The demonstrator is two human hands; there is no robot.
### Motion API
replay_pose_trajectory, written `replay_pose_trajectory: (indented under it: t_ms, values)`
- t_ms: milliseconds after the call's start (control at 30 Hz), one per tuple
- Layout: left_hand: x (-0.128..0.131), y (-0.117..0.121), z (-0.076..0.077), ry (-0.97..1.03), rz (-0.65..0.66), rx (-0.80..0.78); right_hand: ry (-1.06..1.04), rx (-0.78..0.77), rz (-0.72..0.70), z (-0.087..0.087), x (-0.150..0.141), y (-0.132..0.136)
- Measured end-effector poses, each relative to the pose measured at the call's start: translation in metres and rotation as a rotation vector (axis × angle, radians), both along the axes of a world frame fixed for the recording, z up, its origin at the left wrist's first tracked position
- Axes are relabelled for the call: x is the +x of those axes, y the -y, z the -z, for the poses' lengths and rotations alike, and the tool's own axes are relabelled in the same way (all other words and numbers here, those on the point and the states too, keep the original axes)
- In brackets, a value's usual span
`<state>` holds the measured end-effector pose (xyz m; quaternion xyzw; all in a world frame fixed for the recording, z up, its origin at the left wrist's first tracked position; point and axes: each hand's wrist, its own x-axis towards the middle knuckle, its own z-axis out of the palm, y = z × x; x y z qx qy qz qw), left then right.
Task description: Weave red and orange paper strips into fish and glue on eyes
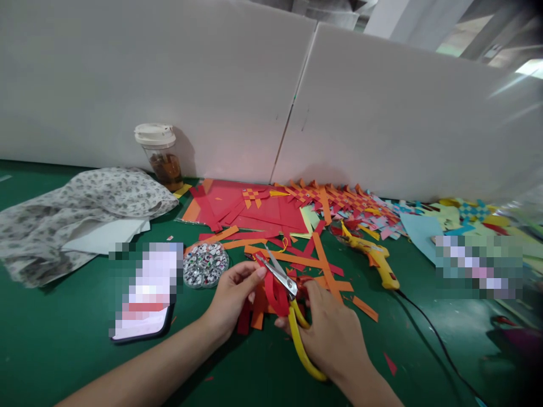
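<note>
My left hand [231, 297] is closed, with thumb and fingers pinching the end of a red paper strip [276, 299] that curves into a loop below the blades. My right hand [333, 328] grips yellow-handled scissors [292, 287], their blades parted and pointing up and left beside my left fingertips. Whether the blades touch the paper, I cannot tell. Under and around both hands lie loose orange paper strips [326, 263] and red ones. A round clear case of googly eyes [206, 264] sits just left of my left hand.
A yellow glue gun [373, 257] lies at right, its black cord [436, 339] running toward the front. Woven orange-red paper pieces [339, 198] are heaped by the white partition [237, 96]. At left are a phone [146, 294], a patterned cloth [85, 209] and a lidded cup [163, 161].
</note>
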<state>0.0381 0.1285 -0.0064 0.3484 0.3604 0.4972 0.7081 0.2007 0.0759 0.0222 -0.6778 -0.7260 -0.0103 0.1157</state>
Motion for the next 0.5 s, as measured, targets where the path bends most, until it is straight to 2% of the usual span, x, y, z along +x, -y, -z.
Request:
replay_pose_trajectory:
  t_ms: [200,500]
  values:
    - [-0.0006,-0.0002,0.0038,-0.025,0.004,0.017,0.052,-0.016,-0.024,-0.0037,-0.0005,-0.0002]
    - [0.0004,0.0024,-0.0042,-0.024,0.041,0.007,0.040,-0.026,-0.024,-0.0024,0.0001,0.0010]
